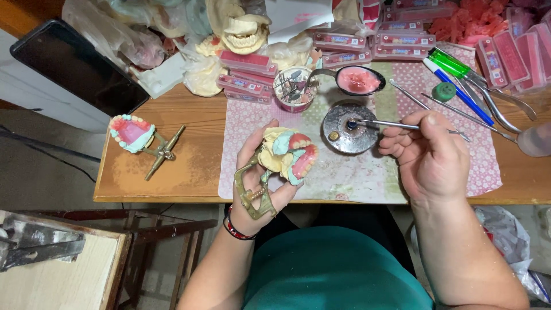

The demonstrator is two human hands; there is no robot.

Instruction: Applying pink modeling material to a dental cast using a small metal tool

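Pink wax denture [290, 156] on a plaster cast with brass hinge, cupped in left hand [258, 172], fingers curled round it. Right hand [427, 155] fingers pinch a steel spatula [390, 125], tip in round metal burner [348, 127]. Spoon [356, 79] beyond holds pink wax.

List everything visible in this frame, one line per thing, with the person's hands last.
Denture model on brass articulator: one, cream and pink, in left palm.
Metal instrument: one, silver, tip over round burner.
Round burner: one, grey metal, on mat.
Spoon of pink wax: one, behind burner.
Cup of tools: one, on mat.
Second model on articulator: one, pink and teal, left on table.
Pink tooth cards: many, stacked along back.
Phone: one, black, far left.
Table: one, wooden.
Left hand: cradles model.
Right hand: grips instrument.
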